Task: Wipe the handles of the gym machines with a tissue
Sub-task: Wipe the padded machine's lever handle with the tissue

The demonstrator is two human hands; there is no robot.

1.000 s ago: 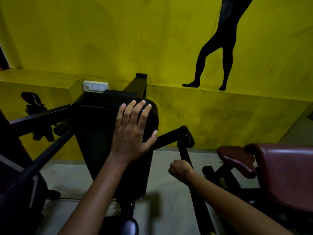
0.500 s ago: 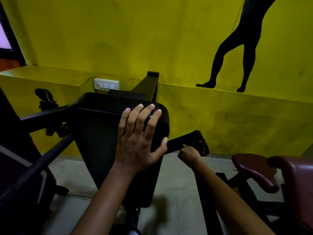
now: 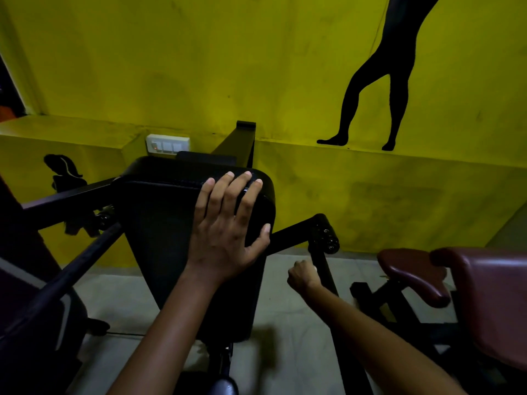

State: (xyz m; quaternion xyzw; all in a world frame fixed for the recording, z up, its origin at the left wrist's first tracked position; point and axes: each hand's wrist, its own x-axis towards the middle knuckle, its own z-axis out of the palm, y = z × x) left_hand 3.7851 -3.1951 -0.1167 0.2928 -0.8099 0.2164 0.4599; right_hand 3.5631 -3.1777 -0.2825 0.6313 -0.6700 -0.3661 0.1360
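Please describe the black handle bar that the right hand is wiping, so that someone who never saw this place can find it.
Start at the big black back pad before the yellow wall, where the left hand lies flat. A black arm runs right from it to a round knobbed joint. The handle bar drops from that joint, gripped by the right hand, left of the maroon seat.

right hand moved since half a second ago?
Yes. The right hand has slid down the black bar, away from the knobbed joint it was touching before.
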